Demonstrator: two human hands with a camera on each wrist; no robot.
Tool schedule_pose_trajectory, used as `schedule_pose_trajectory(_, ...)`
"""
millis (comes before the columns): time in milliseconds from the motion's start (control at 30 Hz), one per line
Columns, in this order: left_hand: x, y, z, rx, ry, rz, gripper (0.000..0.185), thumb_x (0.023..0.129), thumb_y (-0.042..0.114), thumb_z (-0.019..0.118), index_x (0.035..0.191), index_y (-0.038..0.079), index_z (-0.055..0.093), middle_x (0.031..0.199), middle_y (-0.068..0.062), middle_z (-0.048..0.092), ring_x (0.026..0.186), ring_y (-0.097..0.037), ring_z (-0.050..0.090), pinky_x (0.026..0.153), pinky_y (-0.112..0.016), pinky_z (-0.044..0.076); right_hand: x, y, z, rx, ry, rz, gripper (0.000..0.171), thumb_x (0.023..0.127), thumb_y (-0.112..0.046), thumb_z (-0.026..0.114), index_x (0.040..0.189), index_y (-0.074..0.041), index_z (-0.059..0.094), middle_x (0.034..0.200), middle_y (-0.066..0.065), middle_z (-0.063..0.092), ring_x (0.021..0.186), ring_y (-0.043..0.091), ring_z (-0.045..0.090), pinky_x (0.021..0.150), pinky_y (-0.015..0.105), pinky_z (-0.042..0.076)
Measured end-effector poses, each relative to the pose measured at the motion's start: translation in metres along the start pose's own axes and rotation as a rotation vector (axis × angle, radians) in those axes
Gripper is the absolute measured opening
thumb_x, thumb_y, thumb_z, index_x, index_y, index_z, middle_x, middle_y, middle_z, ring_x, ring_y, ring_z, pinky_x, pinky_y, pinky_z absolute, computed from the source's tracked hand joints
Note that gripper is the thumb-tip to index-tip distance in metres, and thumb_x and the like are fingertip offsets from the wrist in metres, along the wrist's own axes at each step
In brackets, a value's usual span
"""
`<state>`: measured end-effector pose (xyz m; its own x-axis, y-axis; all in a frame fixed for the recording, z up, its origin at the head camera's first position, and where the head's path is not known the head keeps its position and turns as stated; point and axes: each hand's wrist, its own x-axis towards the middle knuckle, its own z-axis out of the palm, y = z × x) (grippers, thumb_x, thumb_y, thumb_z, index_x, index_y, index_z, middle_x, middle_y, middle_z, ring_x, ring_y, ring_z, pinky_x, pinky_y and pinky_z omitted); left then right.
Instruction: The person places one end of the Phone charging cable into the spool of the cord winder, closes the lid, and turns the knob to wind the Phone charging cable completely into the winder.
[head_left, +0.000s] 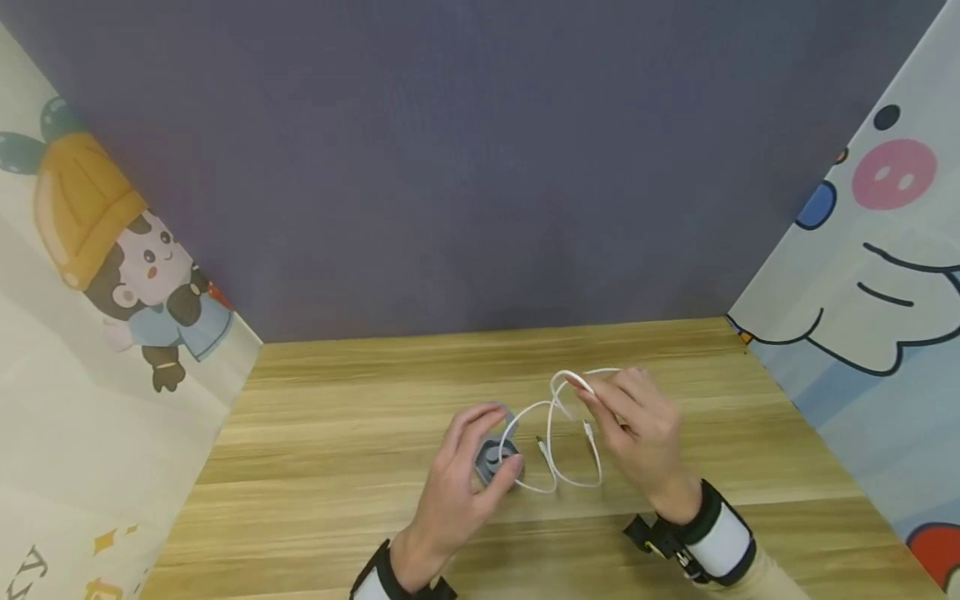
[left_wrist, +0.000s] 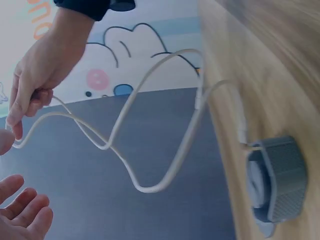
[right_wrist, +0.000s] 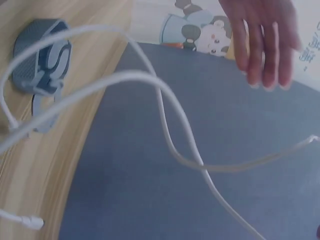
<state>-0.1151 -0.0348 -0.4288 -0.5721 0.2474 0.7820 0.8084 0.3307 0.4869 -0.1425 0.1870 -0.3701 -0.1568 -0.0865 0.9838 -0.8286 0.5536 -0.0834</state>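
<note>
Cable (head_left: 551, 433), thin and white, lies in loose loops on the wooden table (head_left: 337, 417) between the two hands, one end running to a small grey device (head_left: 497, 457); the right hand (head_left: 637, 433) pinches a bend of it between thumb and fingertips and holds that loop raised off the wood, the rest hanging and crossing over itself; a loose plug end (head_left: 589, 432) dangles under the right hand; the left hand (head_left: 465, 475) curls round the device, with fingers on its far side and thumb on the near side; a grey-purple wall (head_left: 480, 167) stands behind, with cartoon panels (head_left: 97, 275) on either side.
</note>
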Motion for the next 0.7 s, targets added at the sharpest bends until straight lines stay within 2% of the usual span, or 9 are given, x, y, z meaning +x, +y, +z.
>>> schedule_pose_trajectory(167,0.009,0.008,-0.004,-0.021,0.041,0.039,0.047,0.103,0.030,0.064,0.137,-0.001,0.057,0.134,-0.015,0.059,0.119,-0.029,0.063,0.108,-0.033,0.051,0.002,-0.011,0.005,0.057,-0.016,-0.072,0.038,0.103,-0.023,0.063,0.083,0.006,0.077,0.065,0.002,0.055,0.057,0.013,0.042,0.055,0.024,0.030)
schedule_pose_trajectory(433,0.019,0.014,-0.007,-0.065,0.070,0.081,0.050,0.106,0.032,0.058,0.136,-0.008,0.055,0.132,-0.020,0.061,0.119,-0.033,0.063,0.110,-0.036,0.049,0.003,-0.022,0.013,0.134,-0.042,-0.149,0.032,0.103,-0.019,0.062,0.088,0.004,0.078,0.065,-0.001,0.052,0.057,0.010,0.040,0.055,0.020,0.027)
schedule_pose_trajectory(600,0.020,0.013,-0.006,-0.100,0.048,0.062,0.045,0.107,0.027,0.057,0.138,-0.006,0.055,0.133,-0.019,0.064,0.121,-0.034,0.064,0.108,-0.041,0.052,-0.003,-0.022,0.019,0.144,-0.086,-0.181,0.030,0.104,-0.019,0.062,0.090,0.002,0.078,0.066,-0.002,0.053,0.058,0.008,0.042,0.056,0.018,0.029)
schedule_pose_trajectory(700,0.019,0.012,-0.003,-0.110,0.052,0.035,0.036,0.104,0.020,0.061,0.131,-0.004,0.060,0.127,-0.017,0.068,0.116,-0.033,0.067,0.104,-0.042,0.054,-0.007,-0.022,0.021,0.132,-0.112,-0.195,0.029,0.104,-0.020,0.061,0.091,0.001,0.078,0.067,-0.003,0.052,0.058,0.007,0.043,0.055,0.018,0.030)
